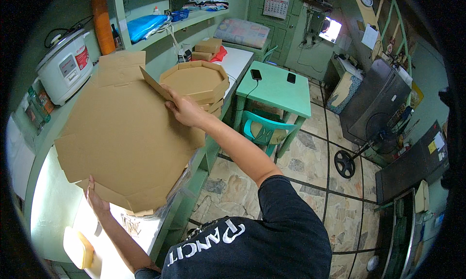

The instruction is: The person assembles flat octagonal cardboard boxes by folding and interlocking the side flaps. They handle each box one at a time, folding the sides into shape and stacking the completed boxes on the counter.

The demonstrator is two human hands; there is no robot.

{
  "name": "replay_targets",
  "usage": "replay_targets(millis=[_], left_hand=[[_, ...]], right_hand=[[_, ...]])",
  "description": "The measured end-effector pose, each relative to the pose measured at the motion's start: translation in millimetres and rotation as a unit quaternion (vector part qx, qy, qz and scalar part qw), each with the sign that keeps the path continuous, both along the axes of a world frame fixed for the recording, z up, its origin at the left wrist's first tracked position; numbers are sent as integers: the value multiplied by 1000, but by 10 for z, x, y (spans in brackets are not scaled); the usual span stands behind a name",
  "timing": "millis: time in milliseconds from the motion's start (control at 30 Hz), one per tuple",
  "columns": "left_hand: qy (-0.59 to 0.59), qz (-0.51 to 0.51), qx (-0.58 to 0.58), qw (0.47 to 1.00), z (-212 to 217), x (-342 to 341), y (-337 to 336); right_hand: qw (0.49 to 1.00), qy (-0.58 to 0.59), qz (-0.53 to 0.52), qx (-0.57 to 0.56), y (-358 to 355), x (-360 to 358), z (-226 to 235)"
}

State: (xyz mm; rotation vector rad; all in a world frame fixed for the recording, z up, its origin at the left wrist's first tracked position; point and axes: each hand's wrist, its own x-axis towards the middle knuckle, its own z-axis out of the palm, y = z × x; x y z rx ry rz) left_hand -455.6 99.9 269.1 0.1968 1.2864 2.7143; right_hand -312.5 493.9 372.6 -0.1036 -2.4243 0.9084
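A large flat cardboard box blank [121, 128], brown with several sides, lies partly unfolded over the white-topped counter in front of me. My right hand [186, 108] grips a flap on its far right side, and that flap stands up from the sheet. At the near left edge, my left hand [98, 200] holds a short flap with its fingers against the cardboard; part of its grip is hidden. Just past my right hand sits a stack of folded many-sided cardboard trays [194, 79]. Clear plastic shows under the blank's right edge.
A white rice cooker [68, 65] stands at the far left. A yellowish tub [79, 247] is on the counter near my left forearm. Right of the counter are a green table [276, 92] with two phones and a teal chair [267, 128]. A shelf [189, 21] runs above.
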Motion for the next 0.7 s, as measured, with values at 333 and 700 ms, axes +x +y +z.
replay_targets(millis=[333, 700], left_hand=[[34, 48, -64, 996, -297, 336, 310], [24, 112, -94, 989, -1145, 257, -205]], right_hand=[[973, 189, -107, 80, -349, -266, -34], [878, 330, 330, 109, 115, 1490, 1405]])
